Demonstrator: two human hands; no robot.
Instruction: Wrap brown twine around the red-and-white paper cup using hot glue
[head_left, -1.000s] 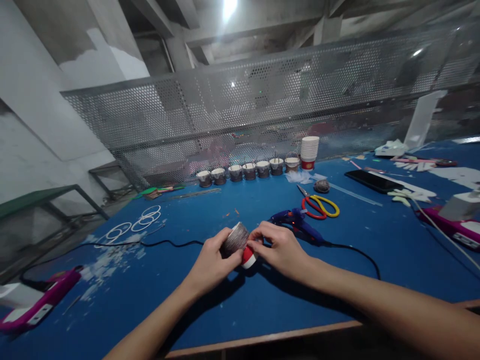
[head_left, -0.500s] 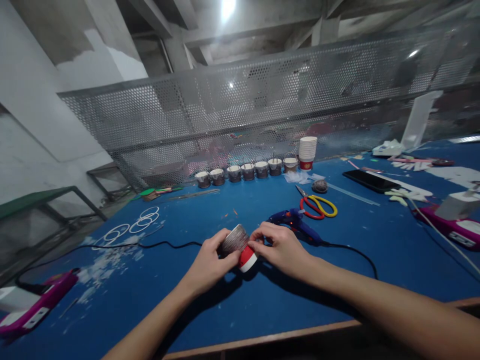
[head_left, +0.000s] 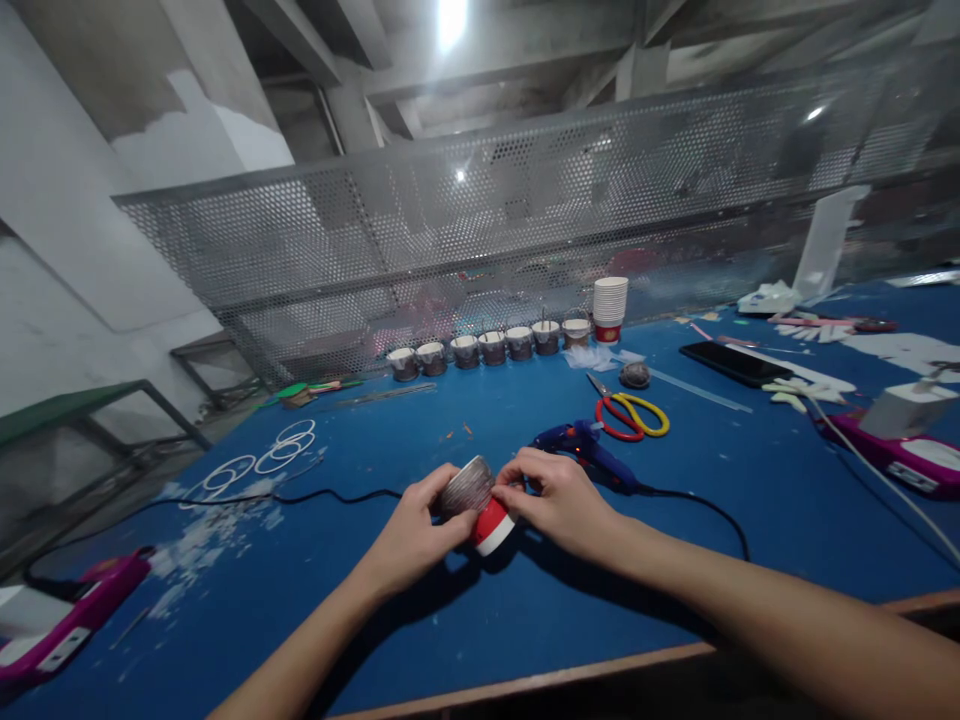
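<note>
A paper cup (head_left: pixel 495 524), red with a white band, is tilted in my left hand (head_left: pixel 424 525), whose fingers and thumb are closed around its side. Grey-brown cord (head_left: pixel 468 487) is wound in tight rows over much of the cup. My right hand (head_left: pixel 551 497) is pinched shut against the cup at the edge of the winding; whatever lies between its fingertips is too small to make out. Just beyond that hand rests a blue glue gun (head_left: pixel 585 448) with a small orange light. Red-and-yellow scissors (head_left: pixel 630 414) and a ball of cord (head_left: pixel 635 374) lie farther back.
Several cord-wrapped cups (head_left: pixel 493 348) line the back beside a cup stack (head_left: pixel 610 310). White rings (head_left: pixel 277 452) lie left. A black cable (head_left: pixel 322 493) crosses the table. Magenta power strips (head_left: pixel 82 615) sit at both sides; a phone (head_left: pixel 735 363) lies right.
The cup has turned slightly in my hands, showing a little more of its red side. My right hand stays pinched at the winding's edge. The view has shifted slightly.
</note>
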